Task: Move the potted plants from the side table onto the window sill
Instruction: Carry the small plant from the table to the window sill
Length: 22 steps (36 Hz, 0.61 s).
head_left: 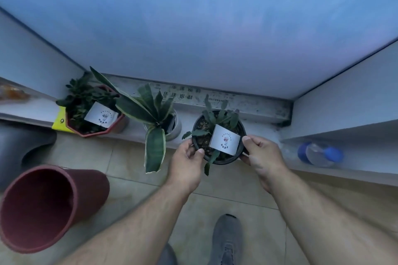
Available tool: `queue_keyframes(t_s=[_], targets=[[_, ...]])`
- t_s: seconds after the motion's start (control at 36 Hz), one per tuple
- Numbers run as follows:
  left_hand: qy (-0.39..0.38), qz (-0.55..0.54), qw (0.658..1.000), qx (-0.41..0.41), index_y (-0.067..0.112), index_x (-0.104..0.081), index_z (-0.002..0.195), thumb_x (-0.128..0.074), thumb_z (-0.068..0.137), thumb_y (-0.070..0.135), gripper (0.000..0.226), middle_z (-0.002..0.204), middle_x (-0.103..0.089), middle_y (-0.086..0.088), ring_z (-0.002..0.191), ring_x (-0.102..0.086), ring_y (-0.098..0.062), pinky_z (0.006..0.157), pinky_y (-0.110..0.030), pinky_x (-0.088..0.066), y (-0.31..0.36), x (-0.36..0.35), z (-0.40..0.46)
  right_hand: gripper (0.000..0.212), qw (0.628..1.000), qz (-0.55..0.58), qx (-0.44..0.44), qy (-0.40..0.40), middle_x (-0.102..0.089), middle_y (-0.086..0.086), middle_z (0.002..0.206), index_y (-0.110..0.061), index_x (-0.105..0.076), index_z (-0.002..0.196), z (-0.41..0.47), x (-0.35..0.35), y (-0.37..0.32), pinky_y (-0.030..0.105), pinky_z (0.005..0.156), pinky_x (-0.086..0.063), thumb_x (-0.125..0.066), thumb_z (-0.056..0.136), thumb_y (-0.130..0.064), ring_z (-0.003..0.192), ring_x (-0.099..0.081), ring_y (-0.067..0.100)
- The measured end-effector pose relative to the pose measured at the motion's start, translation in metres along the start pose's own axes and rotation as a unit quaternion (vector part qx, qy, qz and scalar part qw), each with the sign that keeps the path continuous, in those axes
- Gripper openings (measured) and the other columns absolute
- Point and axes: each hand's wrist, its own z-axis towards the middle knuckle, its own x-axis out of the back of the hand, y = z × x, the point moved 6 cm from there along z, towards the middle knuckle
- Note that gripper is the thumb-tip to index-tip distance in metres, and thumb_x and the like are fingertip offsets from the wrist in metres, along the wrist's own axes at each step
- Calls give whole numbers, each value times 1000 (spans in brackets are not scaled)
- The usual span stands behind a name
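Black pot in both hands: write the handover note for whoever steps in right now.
Left hand and right hand each grip the rim of the black pot, one on either side, over the near edge of the window sill.
The red octagonal pot and the snake plant in its white pot stand on the sill.
Whether the black pot rests on the sill cannot be told.
Left: settle it and let go. The side table is out of view.

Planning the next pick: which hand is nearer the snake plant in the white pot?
Left. The left hand holds the black pot just right of the snake plant; the right hand holds the pot's far side.
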Motion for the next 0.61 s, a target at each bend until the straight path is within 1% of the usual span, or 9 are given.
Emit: queue_keyframes(t_s=[0.08,0.14,0.22,0.31,0.39,0.44,0.5,0.56,0.61], targets=[[6,-7,1000,3,35,-61,119,-54,99,7,34,113,-74,9,105,-69,-8,101,-36,-52,-9,-2,16,28,1000,-2,-6,0,-76,3,91,-17,-80,91,14,-6,6,45,94,-59,-55,102,-14,89,-70,20],[9,-18,1000,7,33,-61,115,-53,99,5,33,113,-74,7,104,-68,-10,97,-34,-52,-15,-4,25,27,1000,-8,-10,-2,-77,5,98,-18,-80,96,24,-8,13,43,94,-59,-54,103,-15,96,-71,22],[15,-27,999,12,34,-59,111,-52,99,4,33,112,-73,5,101,-69,-11,94,-33,-52,-21,-5,35,25,1000,-14,-19,-2,-78,6,107,-14,-79,108,35,-12,22,41,93,-59,-55,102,-17,108,-71,26],[22,-24,999,10,31,-61,112,-54,98,5,31,110,-73,5,103,-69,-13,98,-39,-52,-26,-6,43,25,1000,-16,-17,2,-78,9,108,-16,-80,103,42,-14,24,35,89,-59,-55,103,-17,108,-71,25],[31,-13,999,5,37,-61,103,-57,97,8,29,110,-74,6,109,-68,-16,102,-45,-52,-29,-9,48,25,1000,-10,-14,4,-76,12,109,-21,-78,97,47,-13,21,29,82,-58,-54,103,-17,108,-71,24],[35,-13,999,8,38,-60,102,-58,97,10,28,112,-73,6,109,-67,-15,103,-47,-51,-30,-10,50,24,1000,-13,-13,2,-76,12,109,-19,-78,100,50,-11,21,30,85,-58,-54,103,-17,109,-70,25],[38,-11,999,12,39,-59,103,-59,97,12,28,113,-73,7,110,-67,-14,103,-49,-51,-31,-9,50,24,1000,-20,-14,1,-77,10,108,-21,-78,100,51,-11,20,35,89,-59,-54,103,-19,110,-70,26],[39,-1,999,13,39,-59,102,-59,97,13,27,114,-72,6,111,-66,-15,103,-50,-51,-30,-10,50,26,999,-32,-15,1,-77,12,107,-25,-79,97,50,-10,21,44,93,-59,-55,103,-21,110,-70,29],[33,13,999,20,37,-59,106,-57,98,12,26,114,-73,6,110,-67,-14,103,-50,-50,-28,-10,48,29,999,-46,-19,5,-74,20,108,-29,-80,90,48,-10,20,54,96,-57,-55,103,-24,111,-68,35]])
